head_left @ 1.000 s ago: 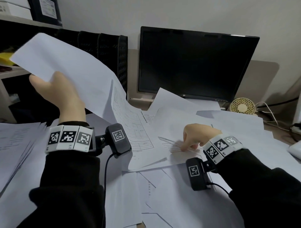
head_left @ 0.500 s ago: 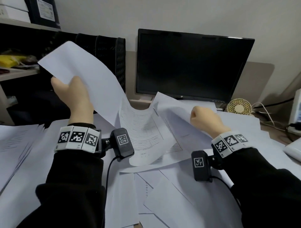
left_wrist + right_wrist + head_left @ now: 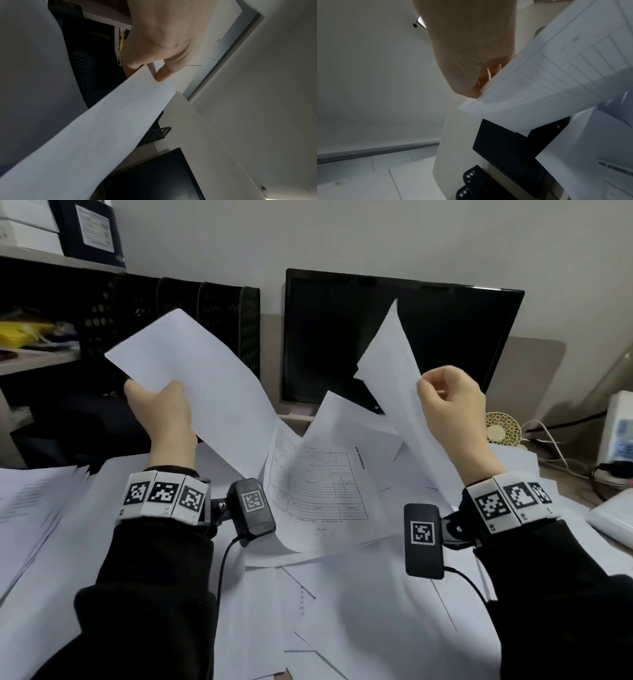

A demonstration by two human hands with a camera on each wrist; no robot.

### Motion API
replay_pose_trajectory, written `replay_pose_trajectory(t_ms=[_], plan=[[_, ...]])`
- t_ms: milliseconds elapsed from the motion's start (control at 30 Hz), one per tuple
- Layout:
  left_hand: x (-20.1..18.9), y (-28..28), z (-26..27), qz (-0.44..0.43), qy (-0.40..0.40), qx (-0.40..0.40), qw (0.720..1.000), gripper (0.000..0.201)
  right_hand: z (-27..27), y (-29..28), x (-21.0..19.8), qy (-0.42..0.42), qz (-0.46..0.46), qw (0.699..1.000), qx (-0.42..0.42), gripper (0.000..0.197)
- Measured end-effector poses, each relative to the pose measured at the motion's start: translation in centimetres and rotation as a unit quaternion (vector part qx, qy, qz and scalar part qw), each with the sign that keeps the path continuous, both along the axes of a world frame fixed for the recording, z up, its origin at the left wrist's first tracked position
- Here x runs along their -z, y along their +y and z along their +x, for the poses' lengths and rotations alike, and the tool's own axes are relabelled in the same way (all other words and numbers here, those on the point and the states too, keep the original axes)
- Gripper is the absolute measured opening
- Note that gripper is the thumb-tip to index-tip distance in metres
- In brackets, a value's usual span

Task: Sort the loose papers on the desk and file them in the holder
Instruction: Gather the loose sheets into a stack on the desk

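Note:
My left hand (image 3: 161, 402) pinches the edge of a white sheet (image 3: 191, 371) held up above the desk's left side; the left wrist view shows the same sheet (image 3: 102, 128) caught between thumb and fingers. My right hand (image 3: 448, 402) grips a second sheet (image 3: 397, 378) lifted upright in front of the monitor; its printed table (image 3: 556, 75) faces the right wrist camera. Many loose papers (image 3: 342, 594) cover the desk, one printed form (image 3: 318, 484) on top. The black mesh file holder (image 3: 219, 316) stands at the back, behind the left sheet.
A dark monitor (image 3: 445, 337) stands at the back centre. To its right sit a small round fan (image 3: 503, 429), white cables and a white device (image 3: 620, 433). A stack of papers (image 3: 30, 508) lies at the left. Shelves with boxes (image 3: 89, 231) fill the far left.
My right hand left the desk, took a sheet and raised it upright before the monitor. My left hand moved its sheet to the right and a little lower.

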State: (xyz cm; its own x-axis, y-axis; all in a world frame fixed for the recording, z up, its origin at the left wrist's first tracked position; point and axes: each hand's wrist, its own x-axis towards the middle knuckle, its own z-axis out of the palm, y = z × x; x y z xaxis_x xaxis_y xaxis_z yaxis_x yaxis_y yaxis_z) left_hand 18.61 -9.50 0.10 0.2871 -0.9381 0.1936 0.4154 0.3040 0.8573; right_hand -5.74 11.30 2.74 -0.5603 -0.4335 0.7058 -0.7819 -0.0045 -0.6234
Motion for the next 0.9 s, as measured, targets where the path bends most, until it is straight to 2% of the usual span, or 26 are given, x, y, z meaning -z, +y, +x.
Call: replay_pose_trajectory(t_ms=[133, 300, 433, 567, 733, 800, 833, 900], plan=[[0.1, 0.1, -0.1, 0.0, -0.006, -0.002, 1.0, 0.052, 0.6, -0.4, -0.3, -0.015, -0.034, 0.997, -0.07, 0.006], [0.1, 0.0, -0.4, 0.016, -0.03, -0.029, 0.999, 0.087, 1.3, -0.9, 0.0, -0.086, -0.065, 0.984, -0.145, 0.013], [-0.2, 0.0, 0.1, 0.098, -0.141, -0.092, 0.981, 0.094, 1.7, -1.3, 0.7, -0.16, -0.069, 0.967, -0.184, 0.017], [-0.7, 0.4, 0.3, 0.095, -0.279, -0.127, 0.947, 0.081, 2.0, -1.4, 1.2, -0.17, -0.055, 0.958, -0.223, 0.022], [-2.1, 2.1, -0.3, -0.021, -0.373, -0.18, 0.91, 0.056, 1.6, -1.5, 1.3, -0.192, -0.112, 0.956, -0.19, 0.023], [-2.9, 2.4, -0.8, -0.105, -0.339, -0.127, 0.926, 0.042, 1.4, -1.6, 1.2, -0.186, -0.137, 0.956, -0.179, 0.025], [-3.3, 2.7, -1.2, -0.141, -0.297, -0.064, 0.942, 0.035, 1.4, -1.6, 1.1, -0.172, -0.148, 0.958, -0.175, 0.025], [-3.8, 3.8, -2.2, -0.15, -0.238, 0.061, 0.958, 0.022, 1.4, -1.4, 1.0, -0.127, -0.165, 0.964, -0.166, 0.025]])
